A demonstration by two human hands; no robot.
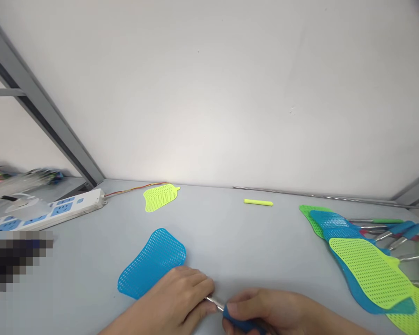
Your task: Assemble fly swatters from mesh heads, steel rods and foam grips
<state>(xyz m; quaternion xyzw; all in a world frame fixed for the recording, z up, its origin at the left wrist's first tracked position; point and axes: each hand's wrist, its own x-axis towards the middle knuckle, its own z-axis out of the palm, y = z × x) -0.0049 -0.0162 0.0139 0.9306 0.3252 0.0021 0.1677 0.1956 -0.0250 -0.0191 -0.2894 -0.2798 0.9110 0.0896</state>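
- Between our two hands a bright metal shaft (pixel 214 302) and a blue handle (pixel 240 322) lie in one line, which slants from far left to near right along their long axis.
- Our left hand (pixel 190 293) is closed around the shaft's far end, thumb and fingers pressed together.
- Our right hand (pixel 261 307) is closed too, thumb on top, gripping the blue handle where the metal enters it.
- A blue mesh head (pixel 153 265) lies just beyond and to the left of our left hand, the nearer of the two; its near edge is covered, so we cannot tell whether the shaft joins it.
- All this sits at the near edge of our view, over a smooth grey counter (pixel 226 237).
- Farther back we see a yellow mesh head (pixel 160 197), a yellow tube (pixel 258 202) and a long rod (pixel 317 194) near the foot of the pale wall (pixel 209 102).
- To our right, well apart from the hands, swatters (pixel 372 274) overlap in a pile; a white power strip (pixel 77 209) runs along the left.
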